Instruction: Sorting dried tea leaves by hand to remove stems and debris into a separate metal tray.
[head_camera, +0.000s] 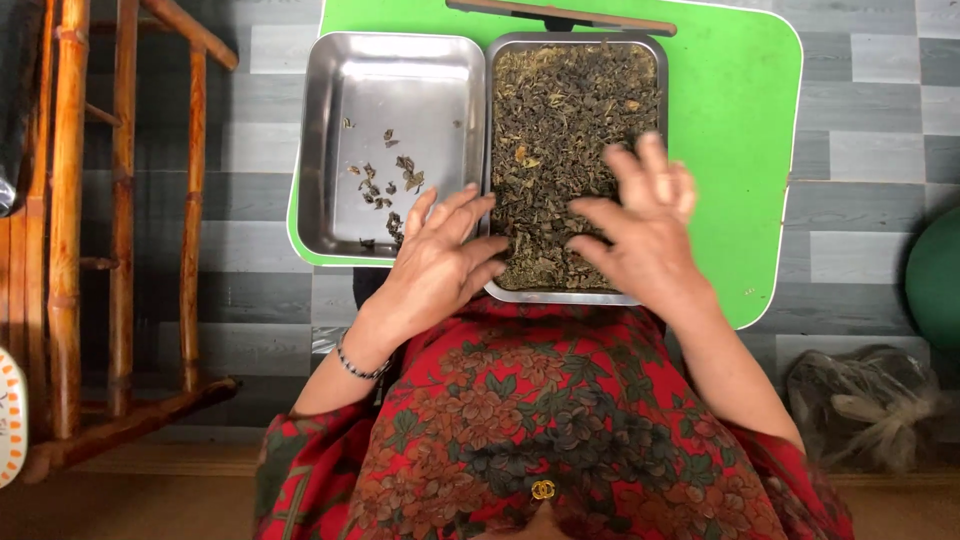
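Centrally, a green desk (740, 150) carries two steel trays side by side, their long edges touching. The right tray (578, 296) is filled with a bed of dried leaves (560, 110); the left tray (330, 130) holds only a few scattered bits (385, 190).

The right hand (645, 215) hovers over the near right part of the leaf bed, fingers spread apart and holding nothing that can be seen. The left hand (440, 255) lies over the seam between the trays, fingers spread and flat, nothing clamped; its fingertips reach the leaf bed's edge.

Judged from this layout, sorting goes best with light contact: spread the leaves thin with flat fingers, pinch out single pieces, and carry them clear across the seam to avoid spilling onto the desk. Keep both trays butted together.
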